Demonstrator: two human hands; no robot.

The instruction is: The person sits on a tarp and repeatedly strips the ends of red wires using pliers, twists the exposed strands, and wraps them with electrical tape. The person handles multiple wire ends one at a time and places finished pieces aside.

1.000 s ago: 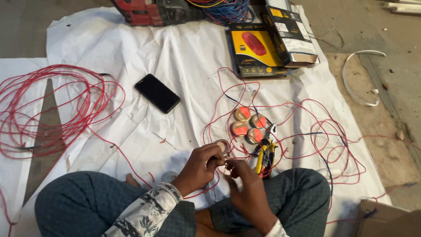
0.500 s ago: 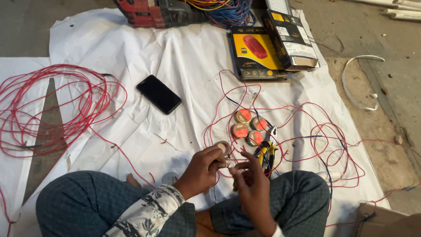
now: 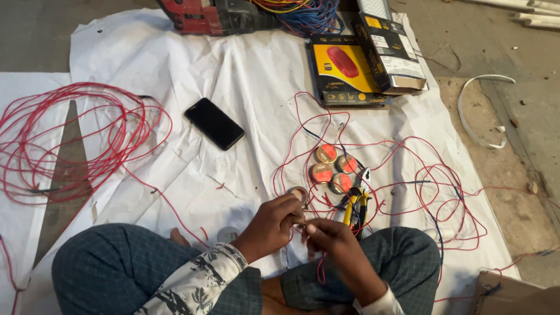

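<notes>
Seated cross-legged on a white sheet [image 3: 245, 70], the left hand [image 3: 271, 224] and right hand [image 3: 329, 239] pinch a red wire [image 3: 318, 271] together, near four round red lights [image 3: 332, 169], yellow-handled pliers [image 3: 354, 207], a black phone [image 3: 214, 123] and a red wire coil [image 3: 70, 140].

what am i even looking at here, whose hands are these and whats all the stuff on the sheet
The view comes from a camera worn on a person's head, looking down at their own crossed legs and bare hands. The left hand and right hand meet over a thin red wire, pinching something small that I cannot make out. They sit on a white sheet. On it lie a black phone, a big coil of red wire, four small round red lamps, yellow-handled pliers and a yellow and black box.
</notes>
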